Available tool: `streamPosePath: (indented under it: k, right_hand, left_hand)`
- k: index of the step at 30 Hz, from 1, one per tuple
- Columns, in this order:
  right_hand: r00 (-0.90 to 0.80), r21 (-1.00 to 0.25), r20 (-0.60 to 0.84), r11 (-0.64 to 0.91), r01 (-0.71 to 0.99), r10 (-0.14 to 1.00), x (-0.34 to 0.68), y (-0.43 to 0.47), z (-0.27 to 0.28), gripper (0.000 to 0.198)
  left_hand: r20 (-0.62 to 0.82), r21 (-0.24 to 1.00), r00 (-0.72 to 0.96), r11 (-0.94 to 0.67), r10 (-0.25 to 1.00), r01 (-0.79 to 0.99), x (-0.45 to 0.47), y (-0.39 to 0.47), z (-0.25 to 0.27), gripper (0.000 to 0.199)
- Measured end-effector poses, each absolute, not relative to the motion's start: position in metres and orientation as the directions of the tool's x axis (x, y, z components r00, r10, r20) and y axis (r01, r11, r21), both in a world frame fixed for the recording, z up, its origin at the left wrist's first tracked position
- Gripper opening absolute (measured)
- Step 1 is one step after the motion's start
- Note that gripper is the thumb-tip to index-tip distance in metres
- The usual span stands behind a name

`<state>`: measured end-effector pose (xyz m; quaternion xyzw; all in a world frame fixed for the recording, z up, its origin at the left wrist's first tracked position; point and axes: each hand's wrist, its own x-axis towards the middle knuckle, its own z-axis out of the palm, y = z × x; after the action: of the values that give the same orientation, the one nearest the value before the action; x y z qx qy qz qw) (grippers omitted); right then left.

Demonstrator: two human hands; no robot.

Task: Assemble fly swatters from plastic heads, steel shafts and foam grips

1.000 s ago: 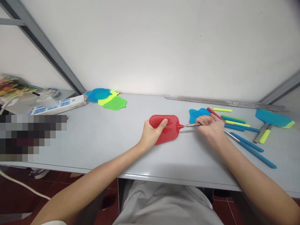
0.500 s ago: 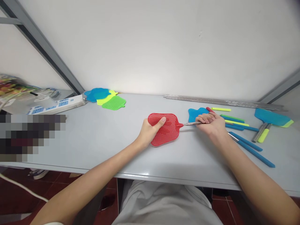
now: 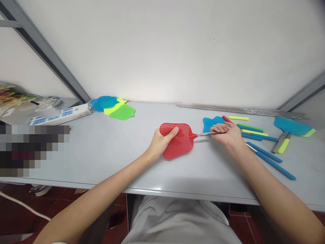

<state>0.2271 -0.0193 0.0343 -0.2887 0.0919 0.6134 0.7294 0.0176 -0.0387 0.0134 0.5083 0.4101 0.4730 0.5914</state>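
A red perforated fly swatter head is in the grip of my left hand, thumb on top and the other fingers underneath. Its neck joins a thin metal rod that runs to the right. My right hand is closed around that rod, hiding its far part. Just behind my right fingers lies a blue swatter head, partly covered. Beyond the right wrist are several handle sleeves, among them a blue one, a red one and a yellow one.
Long metal rods lie along the wall. At the right, a blue swatter head rests by metal tubes. Blue, yellow and green swatter heads are piled at the back left, beside a power strip. The table's front edge runs before me.
The view has shifted very slightly. Both hands keep their hold on the red fly swatter, with no clear movement against it.
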Motion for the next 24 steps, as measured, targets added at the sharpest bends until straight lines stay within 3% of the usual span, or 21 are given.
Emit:
streamPosePath:
  k: [16, 24]
  right_hand:
    - [0.245, -0.371, -0.507, 0.047, -0.927, 0.826, 0.2249, -0.0183, 0.0327, 0.027]
    - [0.208, -0.322, -0.532, 0.031, -0.946, 0.821, 0.2244, -0.0179, 0.0315, 0.026]
  left_hand:
    - [-0.05, 0.982, 0.207, 0.086, 0.977, -0.17, 0.0181, -0.0376, 0.0172, 0.025]
    - [-0.1, 0.977, 0.205, 0.134, 0.974, -0.163, 0.0159, -0.0372, 0.0228, 0.025]
